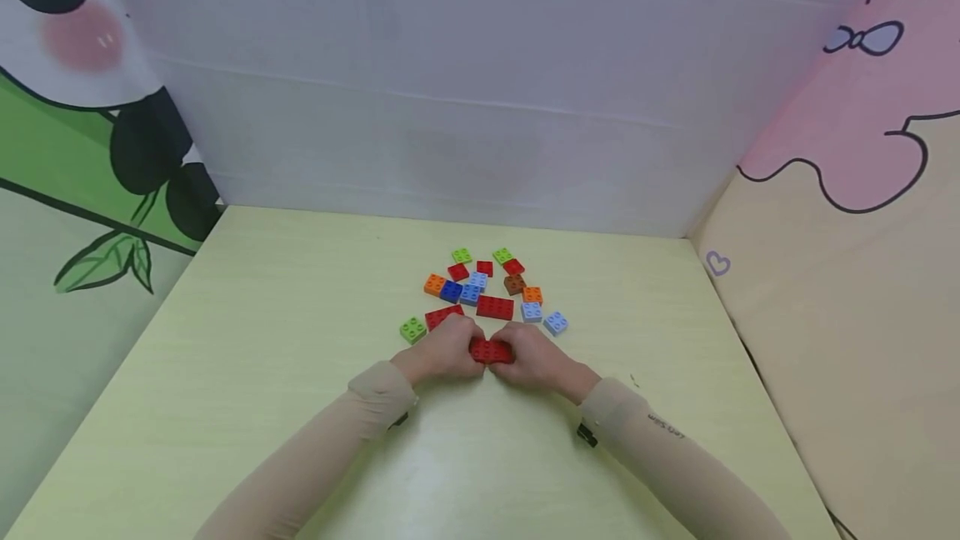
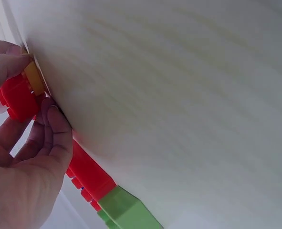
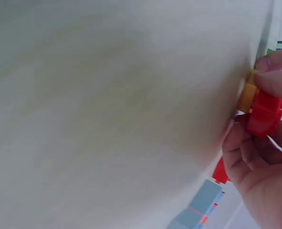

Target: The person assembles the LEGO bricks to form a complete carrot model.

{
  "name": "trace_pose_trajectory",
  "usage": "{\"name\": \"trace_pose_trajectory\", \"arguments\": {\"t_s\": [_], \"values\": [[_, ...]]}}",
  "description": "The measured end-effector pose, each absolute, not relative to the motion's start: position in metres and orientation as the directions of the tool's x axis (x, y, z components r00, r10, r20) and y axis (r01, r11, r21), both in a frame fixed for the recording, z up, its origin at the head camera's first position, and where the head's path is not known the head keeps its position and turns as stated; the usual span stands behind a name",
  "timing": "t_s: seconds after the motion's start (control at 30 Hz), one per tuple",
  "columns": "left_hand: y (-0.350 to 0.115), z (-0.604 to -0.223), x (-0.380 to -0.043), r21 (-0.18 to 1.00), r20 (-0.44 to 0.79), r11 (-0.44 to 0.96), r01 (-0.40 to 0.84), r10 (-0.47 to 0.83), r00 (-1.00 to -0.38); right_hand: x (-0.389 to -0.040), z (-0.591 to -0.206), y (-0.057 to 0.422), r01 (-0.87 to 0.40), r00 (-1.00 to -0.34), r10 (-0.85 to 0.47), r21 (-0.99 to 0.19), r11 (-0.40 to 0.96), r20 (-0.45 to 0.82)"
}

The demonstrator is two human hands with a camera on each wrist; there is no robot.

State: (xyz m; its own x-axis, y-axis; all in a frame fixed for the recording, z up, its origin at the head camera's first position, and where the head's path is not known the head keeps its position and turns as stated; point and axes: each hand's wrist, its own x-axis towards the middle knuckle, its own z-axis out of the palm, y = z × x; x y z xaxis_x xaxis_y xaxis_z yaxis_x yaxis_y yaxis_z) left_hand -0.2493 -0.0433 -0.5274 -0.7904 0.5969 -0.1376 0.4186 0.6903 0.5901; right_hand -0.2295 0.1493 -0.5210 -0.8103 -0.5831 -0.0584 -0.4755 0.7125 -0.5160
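Note:
A long red toy brick [image 1: 491, 351] is held between both hands close over the near side of the brick group. My left hand [image 1: 448, 348] grips its left end, thumb and fingers curled round it. From the other side, my right hand [image 1: 538, 357] pinches the right end. In the left wrist view an orange-yellow brick [image 2: 34, 78] sits against the underside of the red brick [image 2: 20, 98], toward the table. The right wrist view also has this orange-yellow brick [image 3: 247, 97] right under the red one [image 3: 266, 113]. Fingers partly hide both bricks.
Just beyond my left hand lie a red brick [image 1: 442, 315] and a green brick [image 1: 412, 330]. Another long red brick [image 1: 495, 307] lies beyond the hands. Light blue bricks [image 1: 556, 323], orange bricks [image 1: 532, 295] and several others spread toward the back wall [image 1: 465, 148].

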Motion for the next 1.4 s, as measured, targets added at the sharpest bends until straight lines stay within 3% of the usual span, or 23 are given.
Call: {"name": "trace_pose_trajectory", "arguments": {"t_s": [0.27,0.7,1.4], "values": [[-0.0428,-0.5273,-0.2514,0.616,-0.143,0.673,0.41,0.607,-0.782,-0.2341,-0.5177,0.1476,-0.416,-0.826,-0.547,-0.509,0.753,-0.134],[-0.0454,-0.5283,-0.2505,0.591,-0.075,0.646,0.482,0.639,-0.765,-0.2328,-0.5204,0.1444,-0.439,-0.822,-0.558,-0.499,0.747,-0.113],[-0.0454,-0.5305,-0.2488,0.607,-0.068,0.634,0.479,0.642,-0.764,-0.2361,-0.5183,0.1456,-0.385,-0.828,-0.538,-0.539,0.75,-0.158]]}}
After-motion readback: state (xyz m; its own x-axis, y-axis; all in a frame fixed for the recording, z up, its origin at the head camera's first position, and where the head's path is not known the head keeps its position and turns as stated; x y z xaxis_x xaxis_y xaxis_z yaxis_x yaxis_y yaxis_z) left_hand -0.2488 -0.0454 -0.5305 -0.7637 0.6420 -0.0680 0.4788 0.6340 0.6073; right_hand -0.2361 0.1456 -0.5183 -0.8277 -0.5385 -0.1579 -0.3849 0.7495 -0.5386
